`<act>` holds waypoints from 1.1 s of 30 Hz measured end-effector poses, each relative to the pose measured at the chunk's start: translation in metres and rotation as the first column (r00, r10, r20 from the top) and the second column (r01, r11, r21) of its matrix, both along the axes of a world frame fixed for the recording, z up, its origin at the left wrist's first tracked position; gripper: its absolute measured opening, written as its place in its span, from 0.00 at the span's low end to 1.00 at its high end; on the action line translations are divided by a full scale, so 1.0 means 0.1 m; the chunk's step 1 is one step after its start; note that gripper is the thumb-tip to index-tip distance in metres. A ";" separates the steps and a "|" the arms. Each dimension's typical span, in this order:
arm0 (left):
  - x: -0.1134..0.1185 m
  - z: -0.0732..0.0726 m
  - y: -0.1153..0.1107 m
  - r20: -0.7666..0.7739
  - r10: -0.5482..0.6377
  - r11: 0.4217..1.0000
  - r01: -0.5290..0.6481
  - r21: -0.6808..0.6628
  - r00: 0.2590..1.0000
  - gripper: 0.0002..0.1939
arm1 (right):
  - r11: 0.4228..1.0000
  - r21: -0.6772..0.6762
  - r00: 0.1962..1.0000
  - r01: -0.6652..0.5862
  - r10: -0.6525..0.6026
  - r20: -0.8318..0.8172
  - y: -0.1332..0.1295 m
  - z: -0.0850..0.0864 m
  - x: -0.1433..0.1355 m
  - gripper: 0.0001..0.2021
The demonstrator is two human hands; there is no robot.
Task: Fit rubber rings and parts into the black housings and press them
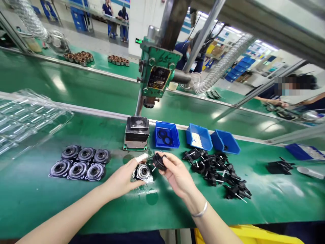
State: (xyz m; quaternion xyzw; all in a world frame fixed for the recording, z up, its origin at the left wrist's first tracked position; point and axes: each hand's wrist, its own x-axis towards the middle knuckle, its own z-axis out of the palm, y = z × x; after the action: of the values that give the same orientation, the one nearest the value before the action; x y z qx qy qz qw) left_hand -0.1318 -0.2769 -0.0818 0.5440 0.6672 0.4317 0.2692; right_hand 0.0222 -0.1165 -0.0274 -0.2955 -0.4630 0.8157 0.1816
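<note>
A green worktop [114,211] spreads across the view, and a green bench press [158,73] rises from its far middle. Stacked clear plastic trays [27,117] occupy the left end. Right of the hands lies a loose heap of black plastic parts [212,178], some with thin white pins; behind it and to its left stand three blue bins [167,146], the leftmost holding black rings [165,136]. Six round motor housings [78,170] sit in two rows of three on the left.

The left hand [124,178] curves around one more round motor housing [143,172] in front of the press base, grasping it from the left, forefinger along its far edge and thumb along its near edge. White wrapping [141,158] covers the forefinger's tip. The right hand [179,174] pinches a single black plastic part [159,162] between thumb and fingers; it is raised just right of the housing, near the left forefinger. Whether part and housing touch cannot be told.
</note>
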 end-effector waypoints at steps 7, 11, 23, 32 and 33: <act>0.01 -0.16 0.02 0.290 0.045 0.999 -0.050 0.010 0.956 0.39 | 0.923 0.361 0.990 -0.137 0.142 0.011 -0.10 -0.12 -0.18 0.08; 0.02 -0.17 0.00 0.269 0.060 0.998 -0.062 0.001 0.961 0.34 | 0.757 0.624 0.976 -0.193 0.216 0.039 -0.12 -0.14 -0.16 0.06; 0.01 -0.23 -0.01 0.152 0.033 0.994 -0.048 0.095 0.988 0.31 | 0.584 0.769 0.965 -0.258 0.187 0.182 -0.18 -0.32 -0.06 0.22; 0.04 -0.22 0.03 0.000 0.003 0.973 -0.003 0.229 1.000 0.23 | 0.520 0.818 0.965 -0.245 0.213 0.154 -0.19 -0.39 -0.07 0.21; 0.06 -0.17 0.03 -0.014 0.009 0.972 -0.005 0.236 1.000 0.23 | 0.499 0.828 0.961 -0.257 0.224 0.164 -0.15 -0.34 -0.07 0.22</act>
State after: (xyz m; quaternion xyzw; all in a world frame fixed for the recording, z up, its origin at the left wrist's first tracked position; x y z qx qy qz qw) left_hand -0.1262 -0.2740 -0.0986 0.5732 0.6150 0.5048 0.1959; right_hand 0.0147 -0.1312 -0.0610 -0.1183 -0.8373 0.5033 0.1780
